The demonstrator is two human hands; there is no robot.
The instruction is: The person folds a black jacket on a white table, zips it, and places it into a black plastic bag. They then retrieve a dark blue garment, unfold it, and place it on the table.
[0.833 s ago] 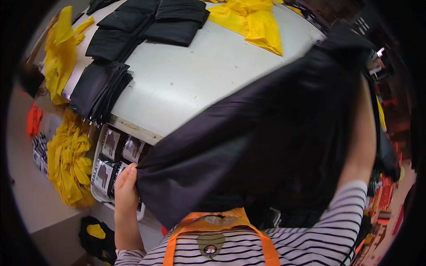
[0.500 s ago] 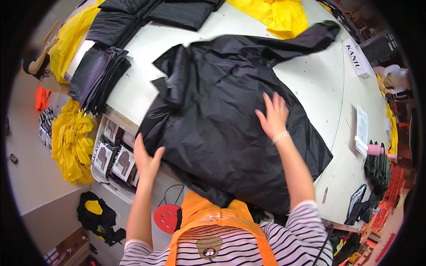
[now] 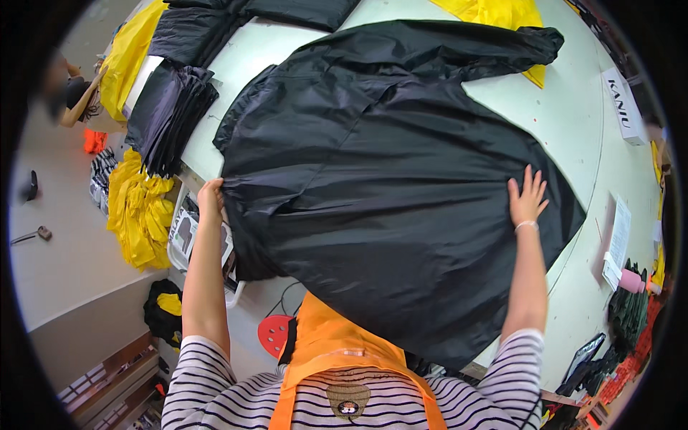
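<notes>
A large black raincoat (image 3: pixel 387 186) lies spread over the white table, one sleeve (image 3: pixel 494 61) stretched toward the far right. Its near edge hangs over the table's front, against my orange apron. My left hand (image 3: pixel 211 199) is closed on the coat's left edge, fingers pinching the fabric and pulling creases into it. Toward the coat's right end, my right hand (image 3: pixel 528 197) rests flat with fingers spread on the cloth, holding nothing.
Folded black garments (image 3: pixel 168 115) are stacked at the table's left, with yellow cloth (image 3: pixel 136 64) beyond. Yellow garments (image 3: pixel 140 215) hang beside a white crate (image 3: pixel 236 295) of packages. At right are a white box (image 3: pixel 622 107) and a pink spool (image 3: pixel 632 281). Another person (image 3: pixel 79 97) stands far left.
My left hand has gone from open to gripping the coat's left edge. My right hand slid rightward over the cloth. The coat is now spread wider and flatter, its bunched left part opened out.
</notes>
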